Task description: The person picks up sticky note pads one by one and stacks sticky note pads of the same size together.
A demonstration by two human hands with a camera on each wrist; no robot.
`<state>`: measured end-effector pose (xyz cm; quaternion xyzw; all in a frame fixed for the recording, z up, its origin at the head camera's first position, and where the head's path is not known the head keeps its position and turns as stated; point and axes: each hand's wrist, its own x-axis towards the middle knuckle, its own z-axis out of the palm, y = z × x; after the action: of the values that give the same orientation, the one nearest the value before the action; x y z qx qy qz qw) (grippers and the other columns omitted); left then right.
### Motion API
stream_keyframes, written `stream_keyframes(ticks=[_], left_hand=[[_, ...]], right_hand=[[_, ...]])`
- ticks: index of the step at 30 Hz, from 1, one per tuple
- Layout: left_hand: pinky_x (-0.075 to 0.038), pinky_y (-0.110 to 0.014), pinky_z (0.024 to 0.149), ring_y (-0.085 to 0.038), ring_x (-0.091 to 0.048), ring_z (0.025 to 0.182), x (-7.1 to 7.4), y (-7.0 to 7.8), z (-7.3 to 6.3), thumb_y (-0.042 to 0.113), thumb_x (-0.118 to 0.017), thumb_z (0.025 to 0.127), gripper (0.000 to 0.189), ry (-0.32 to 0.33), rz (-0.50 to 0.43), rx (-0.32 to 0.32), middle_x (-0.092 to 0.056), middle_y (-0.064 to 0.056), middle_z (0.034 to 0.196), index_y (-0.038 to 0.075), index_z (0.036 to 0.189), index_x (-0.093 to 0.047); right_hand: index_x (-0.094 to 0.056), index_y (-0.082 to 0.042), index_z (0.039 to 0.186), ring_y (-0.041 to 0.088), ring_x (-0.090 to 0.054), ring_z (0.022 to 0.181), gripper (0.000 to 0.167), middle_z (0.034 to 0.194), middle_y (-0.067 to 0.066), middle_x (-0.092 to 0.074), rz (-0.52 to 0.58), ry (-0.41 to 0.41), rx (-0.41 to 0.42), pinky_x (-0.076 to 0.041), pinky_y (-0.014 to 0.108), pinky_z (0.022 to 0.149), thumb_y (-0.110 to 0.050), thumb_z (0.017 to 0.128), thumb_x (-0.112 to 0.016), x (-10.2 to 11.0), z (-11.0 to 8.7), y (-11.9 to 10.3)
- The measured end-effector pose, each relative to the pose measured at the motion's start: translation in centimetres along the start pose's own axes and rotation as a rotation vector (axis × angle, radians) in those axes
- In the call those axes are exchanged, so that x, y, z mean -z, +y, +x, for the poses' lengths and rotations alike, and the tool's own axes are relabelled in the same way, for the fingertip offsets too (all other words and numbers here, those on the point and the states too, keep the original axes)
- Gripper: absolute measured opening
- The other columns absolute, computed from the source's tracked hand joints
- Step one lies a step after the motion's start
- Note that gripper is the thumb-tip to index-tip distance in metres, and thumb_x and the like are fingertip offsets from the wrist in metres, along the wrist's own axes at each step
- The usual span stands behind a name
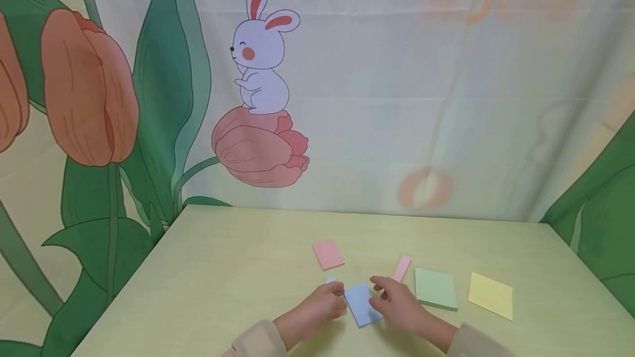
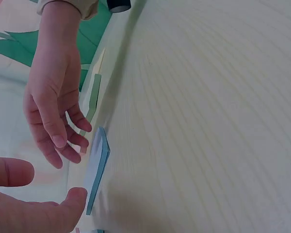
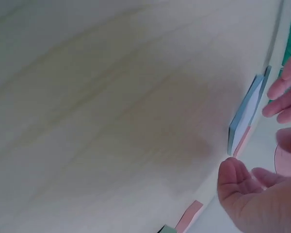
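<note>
A blue sticky-note pad lies flat on the table between the two hands. My left hand is at its left side, fingers loosely bent and gripping nothing. My right hand hovers at the pad's right edge and hides part of it; in the right wrist view a small gap shows between the right fingertips and the pad. From the left wrist, the right hand appears with loose, spread fingers. A narrow blue piece peeks out behind the left hand, mostly hidden.
Behind the hands lies a pink sticky-note pad. A narrow pink strip, a green pad and a yellow pad lie to the right. A printed curtain hangs at the table's far edge.
</note>
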<state>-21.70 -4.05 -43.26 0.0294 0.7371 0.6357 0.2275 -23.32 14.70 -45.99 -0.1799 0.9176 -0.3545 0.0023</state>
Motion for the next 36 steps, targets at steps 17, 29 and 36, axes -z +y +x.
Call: stream_keyframes(ticks=[17, 29, 36], left_hand=[[-0.045, -0.029, 0.080, -0.017, -0.050, 0.084, -0.6, -0.3, 0.1, -0.008, -0.045, 0.075, 0.065, 0.031, -0.079, 0.068, -0.031, -0.034, 0.132, -0.019, 0.131, -0.015], [-0.043, -0.035, 0.088, -0.022, -0.051, 0.098, -0.9, -0.3, 0.4, -0.007, -0.048, 0.074, 0.064, 0.044, -0.053, 0.099, -0.040, -0.029, 0.127, -0.017, 0.131, -0.021], [-0.043, -0.036, 0.090, -0.018, -0.051, 0.091, -1.0, -0.3, 0.2, -0.003, -0.050, 0.073, 0.062, 0.039, -0.044, 0.080, -0.049, -0.020, 0.113, -0.017, 0.128, -0.026]], right_hand=[[-0.062, 0.006, 0.097, 0.011, -0.049, 0.057, 0.025, 0.076, 0.006, -0.058, 0.059, 0.035, -0.259, -0.041, 0.023, 0.051, -0.002, 0.073, -0.060, 0.0, 0.9, -0.8], [-0.062, 0.005, 0.090, 0.008, -0.043, 0.043, 0.017, 0.066, 0.004, -0.053, 0.124, -0.003, -0.305, -0.038, 0.018, 0.040, 0.003, 0.075, -0.054, -0.4, 1.2, -0.9], [-0.064, 0.003, 0.078, 0.009, -0.048, 0.047, 0.011, 0.058, 0.003, -0.054, 0.130, -0.009, -0.331, -0.044, 0.020, 0.041, 0.003, 0.076, -0.053, -0.5, 1.3, -0.9]])
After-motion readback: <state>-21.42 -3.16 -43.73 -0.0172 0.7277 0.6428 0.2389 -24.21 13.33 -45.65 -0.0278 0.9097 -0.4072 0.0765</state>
